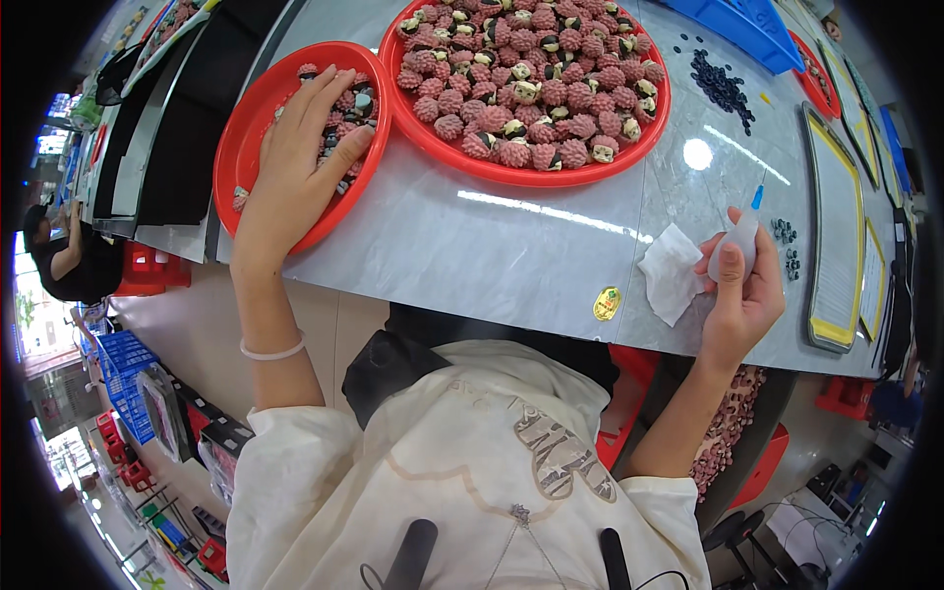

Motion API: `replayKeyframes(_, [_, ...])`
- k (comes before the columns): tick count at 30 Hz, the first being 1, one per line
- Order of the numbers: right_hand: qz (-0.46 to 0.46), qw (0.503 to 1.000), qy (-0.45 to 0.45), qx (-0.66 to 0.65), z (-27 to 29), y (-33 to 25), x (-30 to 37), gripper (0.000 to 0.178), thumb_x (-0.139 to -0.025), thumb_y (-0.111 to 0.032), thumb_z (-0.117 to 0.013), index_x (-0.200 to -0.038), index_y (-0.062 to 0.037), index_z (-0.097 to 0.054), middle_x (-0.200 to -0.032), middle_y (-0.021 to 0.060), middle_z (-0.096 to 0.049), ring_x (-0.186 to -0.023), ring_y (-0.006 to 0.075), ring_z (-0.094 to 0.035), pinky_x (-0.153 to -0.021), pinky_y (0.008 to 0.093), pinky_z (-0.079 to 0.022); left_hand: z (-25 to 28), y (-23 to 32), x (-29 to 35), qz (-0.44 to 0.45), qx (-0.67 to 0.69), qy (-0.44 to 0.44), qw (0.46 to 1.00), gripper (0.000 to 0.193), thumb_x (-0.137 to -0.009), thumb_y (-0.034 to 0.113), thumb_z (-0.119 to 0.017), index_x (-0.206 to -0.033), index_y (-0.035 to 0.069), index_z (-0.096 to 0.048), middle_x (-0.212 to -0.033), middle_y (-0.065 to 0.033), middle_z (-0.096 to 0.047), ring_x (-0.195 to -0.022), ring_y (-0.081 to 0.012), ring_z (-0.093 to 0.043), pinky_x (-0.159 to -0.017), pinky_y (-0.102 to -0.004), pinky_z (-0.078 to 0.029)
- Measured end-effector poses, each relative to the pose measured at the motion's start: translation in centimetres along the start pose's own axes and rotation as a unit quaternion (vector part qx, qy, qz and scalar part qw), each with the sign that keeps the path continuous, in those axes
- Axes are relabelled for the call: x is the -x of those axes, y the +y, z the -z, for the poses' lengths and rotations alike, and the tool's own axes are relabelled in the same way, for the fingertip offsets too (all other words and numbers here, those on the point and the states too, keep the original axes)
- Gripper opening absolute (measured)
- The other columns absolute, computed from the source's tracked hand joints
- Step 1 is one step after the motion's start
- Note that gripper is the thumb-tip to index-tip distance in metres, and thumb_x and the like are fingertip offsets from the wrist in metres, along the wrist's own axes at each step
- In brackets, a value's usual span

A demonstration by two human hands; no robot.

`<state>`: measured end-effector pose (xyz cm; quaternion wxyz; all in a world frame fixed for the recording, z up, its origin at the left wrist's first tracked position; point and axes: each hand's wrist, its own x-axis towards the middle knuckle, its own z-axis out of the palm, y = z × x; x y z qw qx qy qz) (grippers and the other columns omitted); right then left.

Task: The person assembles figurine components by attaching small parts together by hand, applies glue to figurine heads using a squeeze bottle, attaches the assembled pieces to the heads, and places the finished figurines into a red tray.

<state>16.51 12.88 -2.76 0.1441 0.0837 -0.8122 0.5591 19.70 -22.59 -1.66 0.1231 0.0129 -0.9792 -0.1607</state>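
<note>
My left hand (293, 177) reaches over a small red tray (228, 147), fingers stretched out and thumb apart. It lies over loose pink and dark pieces (339, 123), some hidden beneath it. In my right hand (744, 305) is a squeeze bottle (737, 248), translucent white with a blue needle tip that points up and away. A crumpled white tissue (667, 280) lies by the fingers of that hand. Between the hands and farther off, a larger round red tray (546, 178) is full of bumpy pink pieces (580, 96) with cream and black parts.
Small black pieces (723, 87) lie scattered at the far right, near a blue bin (742, 29). Dark green bits (784, 232) sit right of the bottle, beside a yellow-edged frame (834, 236). A gold oval sticker (607, 303) marks the table's front edge. Another person (69, 258) sits far left.
</note>
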Motion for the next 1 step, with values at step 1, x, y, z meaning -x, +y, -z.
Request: replayKeyframes(1, [-0.002,1.0,0.002,-0.004,-0.02,0.0,-0.01,0.033,-0.083,-0.022,-0.053,-0.104,0.0035,-0.051,-0.07,0.0048,-0.055,-0.056,0.0066,-0.048,-0.048,0.0155,-0.034,-0.21,-0.23,0.08,0.002,-0.009,0.0,1.0,0.051,-0.083,0.041,-0.043,-0.125,0.013,-0.035,-0.132,-0.0113,-0.03,-0.123,-0.0265,-0.025,-0.101,-0.0427,-0.014])
